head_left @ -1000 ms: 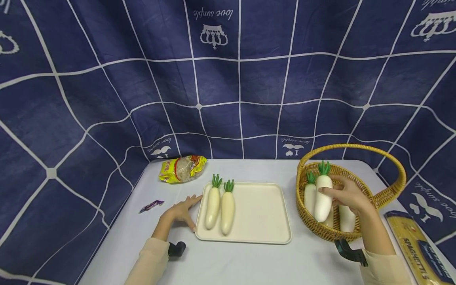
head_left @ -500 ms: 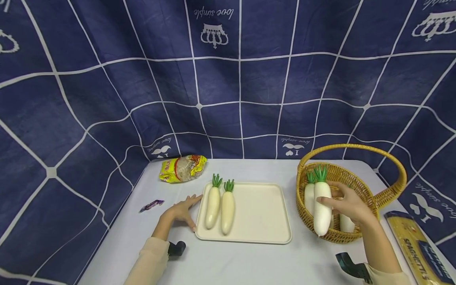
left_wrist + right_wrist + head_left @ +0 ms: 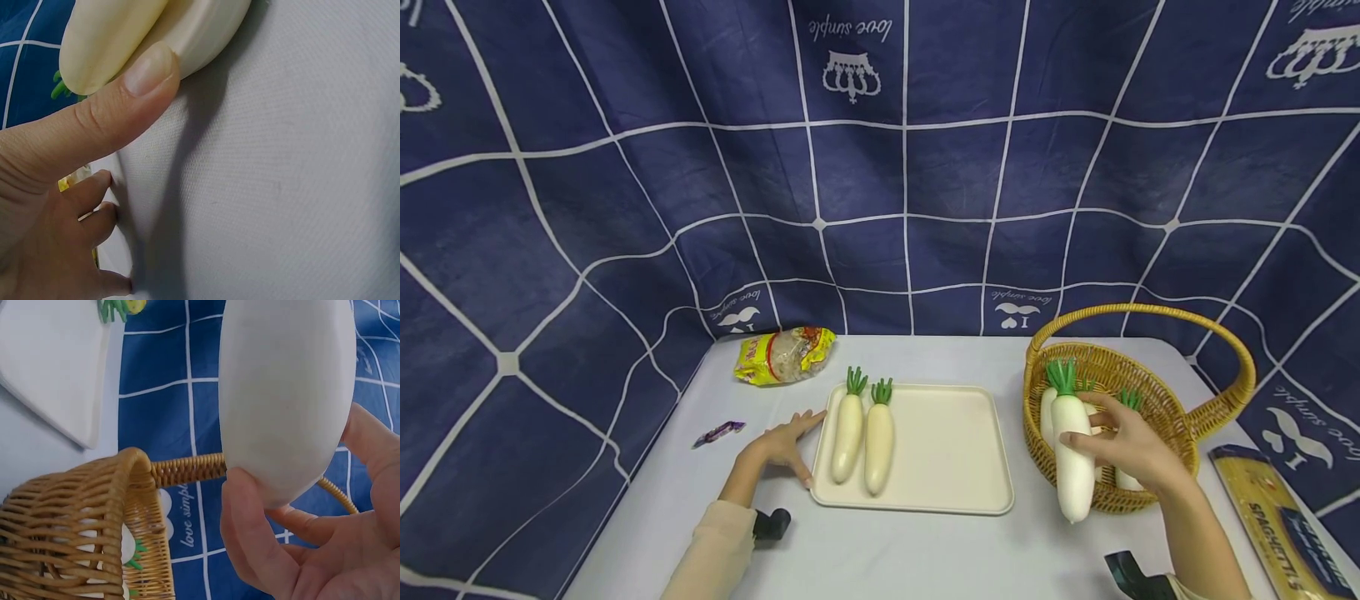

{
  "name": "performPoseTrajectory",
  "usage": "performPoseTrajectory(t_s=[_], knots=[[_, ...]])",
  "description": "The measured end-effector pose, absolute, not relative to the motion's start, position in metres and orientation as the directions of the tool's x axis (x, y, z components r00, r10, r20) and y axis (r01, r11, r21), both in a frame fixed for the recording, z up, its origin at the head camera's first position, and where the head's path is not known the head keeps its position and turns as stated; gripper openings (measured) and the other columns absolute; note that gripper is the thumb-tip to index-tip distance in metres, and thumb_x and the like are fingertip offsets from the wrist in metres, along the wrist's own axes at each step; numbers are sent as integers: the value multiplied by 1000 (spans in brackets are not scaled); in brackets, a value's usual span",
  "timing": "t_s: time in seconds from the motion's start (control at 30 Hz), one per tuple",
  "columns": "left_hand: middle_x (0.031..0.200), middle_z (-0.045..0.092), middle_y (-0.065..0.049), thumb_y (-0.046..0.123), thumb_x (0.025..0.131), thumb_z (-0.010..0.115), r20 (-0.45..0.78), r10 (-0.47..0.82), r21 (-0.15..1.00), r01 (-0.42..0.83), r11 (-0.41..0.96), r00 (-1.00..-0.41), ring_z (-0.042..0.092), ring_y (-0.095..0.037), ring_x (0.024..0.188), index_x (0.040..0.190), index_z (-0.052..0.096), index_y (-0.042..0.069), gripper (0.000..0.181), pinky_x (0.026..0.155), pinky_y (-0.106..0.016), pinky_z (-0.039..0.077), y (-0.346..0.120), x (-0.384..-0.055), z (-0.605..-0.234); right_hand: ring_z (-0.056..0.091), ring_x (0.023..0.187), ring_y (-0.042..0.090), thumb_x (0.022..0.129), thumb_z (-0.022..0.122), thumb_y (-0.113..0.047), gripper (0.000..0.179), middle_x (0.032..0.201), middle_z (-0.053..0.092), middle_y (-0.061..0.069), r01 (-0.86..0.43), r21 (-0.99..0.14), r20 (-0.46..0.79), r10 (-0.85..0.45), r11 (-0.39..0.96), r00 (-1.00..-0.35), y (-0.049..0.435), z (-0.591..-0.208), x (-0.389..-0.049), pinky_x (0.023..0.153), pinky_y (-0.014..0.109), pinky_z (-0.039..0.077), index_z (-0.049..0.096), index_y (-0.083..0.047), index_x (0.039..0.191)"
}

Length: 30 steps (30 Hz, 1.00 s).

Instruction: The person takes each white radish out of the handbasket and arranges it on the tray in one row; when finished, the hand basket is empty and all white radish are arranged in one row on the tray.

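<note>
My right hand pinches a white radish with green leaves between thumb and fingers. It hangs over the front left rim of the wicker basket, root tip toward me. In the right wrist view the white radish rises above the curled fingers. Further radishes lie in the basket, partly hidden by hand and radish; one shows green leaves. On the cream tray, two paler radishes lie side by side, a left one and a right one. My left hand rests spread at the tray's left edge.
The basket's tall handle arches over it. A spaghetti pack lies to its right. Behind the tray is a yellow food bag; a small purple wrapped item lies at left. A blue checked cloth hangs behind the table.
My right hand has brought the radish from inside the basket toward me and slightly left, past the front rim. My left hand and the tray have stayed put.
</note>
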<state>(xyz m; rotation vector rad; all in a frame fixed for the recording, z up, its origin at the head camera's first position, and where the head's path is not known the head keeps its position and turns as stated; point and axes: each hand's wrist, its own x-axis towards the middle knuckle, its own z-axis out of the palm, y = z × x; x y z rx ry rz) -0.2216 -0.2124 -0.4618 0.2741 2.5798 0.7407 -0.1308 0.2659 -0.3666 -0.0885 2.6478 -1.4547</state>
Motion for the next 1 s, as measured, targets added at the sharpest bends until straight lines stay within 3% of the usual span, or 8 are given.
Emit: performPoseTrajectory(t_s=[0.33,1.0], knots=[[153,17,-23,14,48,92,-359,301,550,60,833,-883,9,-45,140,148,29,13,119,103,-73,2,-212,-221,-461,62,85,24,80,68,-9,74,113,51,29,-44,-891,-68,-227,452,-971,257,-373,-127,60,34,54,26,11,138],[153,18,-24,15,47,92,-350,307,558,66,827,-885,9,-47,140,148,29,13,119,103,-73,2,-213,-221,-461,64,86,24,78,71,-12,76,110,56,24,-50,-930,-67,-303,365,-951,225,-389,-142,69,33,54,30,7,139]])
